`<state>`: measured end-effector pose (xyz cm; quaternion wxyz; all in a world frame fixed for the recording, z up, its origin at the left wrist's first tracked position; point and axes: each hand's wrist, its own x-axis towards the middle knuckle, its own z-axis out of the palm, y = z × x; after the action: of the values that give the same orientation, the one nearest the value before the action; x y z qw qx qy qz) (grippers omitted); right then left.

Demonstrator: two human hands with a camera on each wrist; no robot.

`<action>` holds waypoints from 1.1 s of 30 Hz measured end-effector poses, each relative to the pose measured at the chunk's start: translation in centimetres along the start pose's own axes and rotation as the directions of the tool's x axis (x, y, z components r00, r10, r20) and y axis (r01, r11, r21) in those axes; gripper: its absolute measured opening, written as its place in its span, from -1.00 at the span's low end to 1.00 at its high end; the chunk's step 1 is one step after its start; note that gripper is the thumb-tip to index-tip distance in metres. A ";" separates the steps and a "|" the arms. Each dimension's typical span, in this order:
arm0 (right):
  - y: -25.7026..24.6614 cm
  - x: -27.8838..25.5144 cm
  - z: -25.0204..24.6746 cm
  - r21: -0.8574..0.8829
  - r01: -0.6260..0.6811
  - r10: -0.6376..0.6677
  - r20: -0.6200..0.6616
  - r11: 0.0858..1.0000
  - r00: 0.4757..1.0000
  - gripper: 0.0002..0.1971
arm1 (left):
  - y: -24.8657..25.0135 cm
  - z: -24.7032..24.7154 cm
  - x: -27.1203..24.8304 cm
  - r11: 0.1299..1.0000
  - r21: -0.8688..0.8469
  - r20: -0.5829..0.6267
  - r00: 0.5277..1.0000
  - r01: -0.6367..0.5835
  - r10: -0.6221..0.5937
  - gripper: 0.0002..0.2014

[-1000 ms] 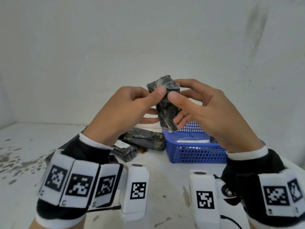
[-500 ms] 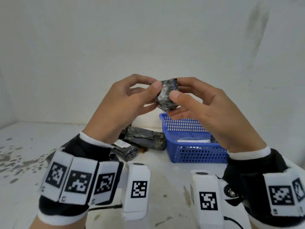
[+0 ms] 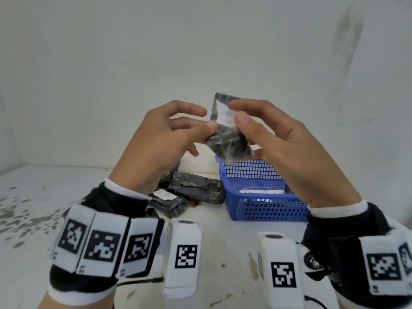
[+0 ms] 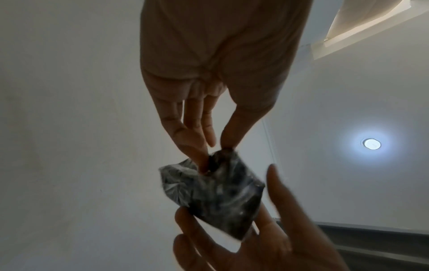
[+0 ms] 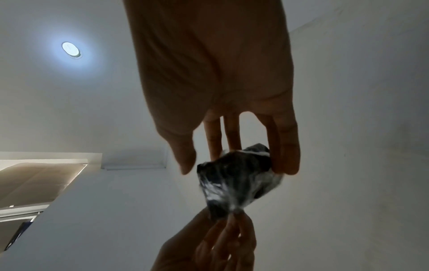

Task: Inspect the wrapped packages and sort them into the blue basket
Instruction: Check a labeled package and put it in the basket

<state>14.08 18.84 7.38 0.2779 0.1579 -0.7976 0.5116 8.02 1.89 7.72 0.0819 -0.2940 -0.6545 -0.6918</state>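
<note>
Turned since 0.5 s ago: small black package in clear shrink-wrap [image 3: 227,134] now stands near upright w/ white label [image 3: 225,112] facing the camera; before, it was held end-on.
Left hand [image 3: 160,143]: thumb and lower fingers pinch pkg's lower left corner; index finger lifted clear.
Right hand [image 3: 283,148]: thumb on label face, fingers curled behind pkg; holds right side.
Pkg location: in the air above rear left corner of blue plastic mesh basket [image 3: 263,208].
Basket contents: white-labelled item, details unclear.
Stained white tabletop [image 3: 223,228]: more black wrapped packages [image 3: 196,190] just left of basket, partly hidden by left wrist.
</note>
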 end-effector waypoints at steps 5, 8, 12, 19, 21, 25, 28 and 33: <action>1.0 0.2 0.1 -0.056 0.006 -0.008 -0.030 0.998 1.000 -0.21 | -0.3 0.4 0.0 1.000 -0.003 0.055 0.998 0.020 -0.020 -0.69; 0.9 0.2 0.0 -0.056 -0.007 0.004 -0.053 0.998 0.999 -0.02 | -0.4 0.6 -0.1 0.999 0.035 0.059 0.998 0.005 -0.007 -0.69; 0.8 0.1 -0.1 -0.046 -0.038 0.035 -0.061 0.998 0.997 0.06 | -0.2 0.5 -0.1 0.999 0.002 0.096 0.994 0.052 -0.052 -0.76; 1.0 0.5 0.2 -0.080 -0.043 0.040 -0.045 0.996 0.998 -0.25 | 0.0 0.4 -0.3 0.999 0.008 0.111 0.993 0.042 -0.042 -0.98; 0.8 0.4 0.2 -0.074 -0.050 0.047 -0.048 0.996 0.998 -0.32 | -0.1 0.3 -0.2 1.000 0.022 0.097 0.995 0.015 -0.017 -0.97; 0.8 0.3 0.1 -0.088 -0.056 0.050 -0.059 0.995 0.997 -0.43 | -0.1 0.3 -0.2 1.000 0.017 0.126 0.992 0.025 -0.027 -0.94; 0.8 0.3 0.2 -0.081 -0.072 0.067 -0.056 0.994 0.996 -0.49 | -0.2 0.2 -0.2 1.000 0.004 0.094 0.996 0.004 -0.004 -0.95; 0.6 0.3 0.3 -0.084 -0.068 0.065 -0.042 0.994 0.997 -0.59 | -0.1 0.2 -0.2 0.999 -0.007 0.112 0.993 0.036 -0.035 -0.86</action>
<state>13.42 18.88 7.02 0.2826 0.1090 -0.8181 0.4889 8.16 2.04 7.51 0.0317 -0.3211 -0.6600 -0.6785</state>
